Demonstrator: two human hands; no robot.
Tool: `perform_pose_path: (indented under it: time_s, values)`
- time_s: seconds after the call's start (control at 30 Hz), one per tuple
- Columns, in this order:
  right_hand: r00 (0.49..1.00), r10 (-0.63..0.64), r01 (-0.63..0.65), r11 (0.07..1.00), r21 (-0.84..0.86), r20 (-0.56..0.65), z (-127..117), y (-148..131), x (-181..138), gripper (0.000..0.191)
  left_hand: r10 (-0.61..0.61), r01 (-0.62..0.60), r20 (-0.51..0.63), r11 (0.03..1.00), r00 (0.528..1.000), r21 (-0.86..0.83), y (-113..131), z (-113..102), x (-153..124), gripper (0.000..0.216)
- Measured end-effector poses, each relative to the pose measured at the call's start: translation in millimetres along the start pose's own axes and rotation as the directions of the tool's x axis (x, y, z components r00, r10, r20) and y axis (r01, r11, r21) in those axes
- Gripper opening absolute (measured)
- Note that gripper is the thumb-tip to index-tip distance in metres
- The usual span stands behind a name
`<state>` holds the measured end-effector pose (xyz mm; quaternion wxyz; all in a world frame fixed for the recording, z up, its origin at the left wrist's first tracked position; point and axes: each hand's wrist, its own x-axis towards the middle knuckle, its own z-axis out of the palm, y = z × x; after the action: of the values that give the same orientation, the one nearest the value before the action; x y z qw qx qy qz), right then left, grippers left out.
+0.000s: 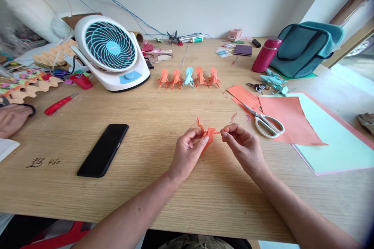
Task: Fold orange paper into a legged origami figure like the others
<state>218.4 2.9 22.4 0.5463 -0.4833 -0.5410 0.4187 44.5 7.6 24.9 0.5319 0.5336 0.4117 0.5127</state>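
A small folded orange paper figure [208, 134] is held just above the wooden table [163, 198] near its middle. My left hand [187, 153] pinches the figure's body between thumb and fingers. My right hand [242, 146] pinches a thin tip at the figure's right side. Behind them stands a row of several finished paper figures [189, 78], orange ones with a light blue one in the middle.
White-handled scissors [267, 123] lie on orange paper [292, 120] over light green sheets [336, 140] at right. A black phone [103, 149] lies at left, a red cutter [60, 104] and white fan [112, 52] behind. A pink bottle [265, 54] and teal bag [306, 48] stand far right. Another person's hand [13, 118] rests at the left edge.
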Motion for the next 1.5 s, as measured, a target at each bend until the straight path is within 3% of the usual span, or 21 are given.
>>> perform_pose_path:
  time_s: [0.13, 0.23, 0.37, 0.53, 0.9, 1.07, 1.3, 1.5]
  values:
    - [0.999, 0.034, -0.037, 0.996, 0.086, 0.031, 2.4, 0.3, -0.4, 0.025, -0.062, 0.061, -0.007, 0.992, 0.998, -0.107, -4.5, -0.4, 2.9, 0.017]
    - [0.987, 0.104, -0.124, 0.977, 0.172, 0.119, 7.8, 2.4, -2.4, 0.032, -0.103, 0.104, 0.016, 0.972, 0.995, -0.21, -8.3, 0.7, 3.4, 0.018]
    - [0.975, 0.159, -0.186, 0.966, 0.177, 0.156, 13.1, 4.3, -3.4, 0.033, -0.12, 0.108, -0.029, 0.957, 0.992, -0.268, -11.0, 2.1, 2.4, 0.019]
    - [0.982, 0.173, -0.183, 0.971, 0.156, 0.075, 13.0, 4.7, -1.9, 0.034, -0.142, 0.119, -0.065, 0.954, 0.988, -0.276, -12.2, 3.7, 1.8, 0.02]
    - [0.982, 0.138, -0.164, 0.964, 0.209, 0.132, 14.5, 7.2, -2.8, 0.031, -0.155, 0.12, -0.129, 0.963, 0.979, -0.243, -11.8, 4.3, 2.8, 0.02]
    - [0.98, 0.152, -0.171, 0.973, 0.157, 0.128, 14.0, 10.2, -4.0, 0.032, -0.154, 0.118, -0.142, 0.965, 0.978, -0.235, -12.1, 4.2, 4.3, 0.021]
    - [0.985, 0.137, -0.148, 0.984, 0.096, 0.109, 13.7, 5.3, -5.2, 0.033, -0.164, 0.135, -0.102, 0.96, 0.981, -0.244, -13.1, 3.3, 4.8, 0.023]
    - [0.975, 0.176, -0.2, 0.962, 0.187, 0.138, 14.9, 3.9, -4.9, 0.035, -0.207, 0.19, -0.043, 0.949, 0.977, -0.252, -10.9, 2.0, 5.6, 0.023]
